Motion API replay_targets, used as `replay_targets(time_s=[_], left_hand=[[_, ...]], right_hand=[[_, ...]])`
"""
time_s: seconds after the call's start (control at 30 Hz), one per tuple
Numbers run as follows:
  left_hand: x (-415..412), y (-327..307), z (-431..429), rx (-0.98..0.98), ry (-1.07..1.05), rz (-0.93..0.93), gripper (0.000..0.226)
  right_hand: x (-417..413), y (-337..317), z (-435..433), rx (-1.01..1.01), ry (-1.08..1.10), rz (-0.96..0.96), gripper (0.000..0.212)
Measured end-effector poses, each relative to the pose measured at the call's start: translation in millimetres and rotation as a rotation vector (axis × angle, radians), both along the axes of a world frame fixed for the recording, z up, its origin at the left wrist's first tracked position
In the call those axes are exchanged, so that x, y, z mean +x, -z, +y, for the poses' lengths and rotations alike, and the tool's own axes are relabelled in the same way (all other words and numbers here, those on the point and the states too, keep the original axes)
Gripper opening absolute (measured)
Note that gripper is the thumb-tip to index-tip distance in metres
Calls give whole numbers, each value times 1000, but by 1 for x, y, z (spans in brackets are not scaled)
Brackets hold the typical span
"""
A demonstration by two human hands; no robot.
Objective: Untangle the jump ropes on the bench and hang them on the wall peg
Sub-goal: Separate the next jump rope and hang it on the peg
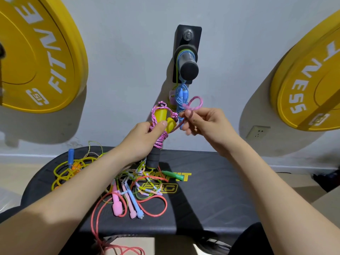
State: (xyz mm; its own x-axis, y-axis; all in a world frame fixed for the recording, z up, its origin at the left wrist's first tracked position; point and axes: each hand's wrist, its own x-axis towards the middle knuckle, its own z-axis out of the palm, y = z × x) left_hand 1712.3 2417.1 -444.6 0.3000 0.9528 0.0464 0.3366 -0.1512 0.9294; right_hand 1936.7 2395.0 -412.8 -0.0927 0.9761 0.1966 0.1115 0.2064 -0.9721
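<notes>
My left hand [147,137] grips a pink braided jump rope [161,138] wound round its two yellow, black-gripped handles [161,115], held upright above the bench. My right hand [204,124] pinches a loose loop of that pink rope [196,103] just to the right. Straight ahead, the black wall peg [187,65] carries a blue rope [181,96] and a thin yellow-green one hanging below it. A tangle of ropes [136,186] with pink, light-blue and green handles lies on the black bench [211,199].
A yellow cord with a blue handle [70,159] lies at the bench's left end. A red cord [95,229] trails over the front edge toward the floor. Yellow weight plates [36,52] [311,80] hang on the wall either side of the peg. A wall socket [257,132] sits lower right.
</notes>
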Motion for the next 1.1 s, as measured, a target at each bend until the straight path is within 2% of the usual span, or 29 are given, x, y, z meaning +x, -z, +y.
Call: replay_targets(time_s=[0.07, 0.17, 0.23, 0.3, 0.43, 0.57, 0.63, 0.7, 0.77, 0.83, 0.97, 1.03, 1.1], left_hand=[[1, -1, -2, 27, 36, 43, 81], [4, 1, -3, 53, 63, 97, 41], [4, 1, -3, 72, 59, 135, 29], [4, 0, -4, 99, 72, 173, 25], [7, -1, -8, 127, 70, 235, 31], [10, -1, -8, 89, 37, 244, 37], [10, -2, -7, 71, 22, 229, 38], [9, -2, -6, 70, 12, 214, 37], [8, -3, -7, 66, 11, 209, 45], [7, -6, -9, 62, 14, 198, 64], [6, -10, -13, 42, -17, 188, 91], [5, -9, -11, 3, -25, 175, 94], [4, -8, -10, -9, -20, 140, 84]], right_hand=[[-4, 4, 2, 85, 109, -84, 17], [-11, 4, 2, 70, 132, 13, 6], [-14, 3, 4, 62, 151, 32, 16], [-16, 3, 6, 48, 182, -4, 20], [-23, 4, 5, 6, 257, -317, 25], [-29, 2, 1, -49, 197, -443, 30], [-31, 2, 0, 9, 154, -559, 42], [-30, 5, 0, 95, 145, -691, 42], [-28, 6, 0, 158, 162, -683, 30], [-28, 6, 0, 188, 186, -607, 20], [-31, 0, -1, 143, 157, -532, 23], [-30, -2, -4, 103, 95, -609, 29], [-29, -4, -6, 103, 69, -676, 34]])
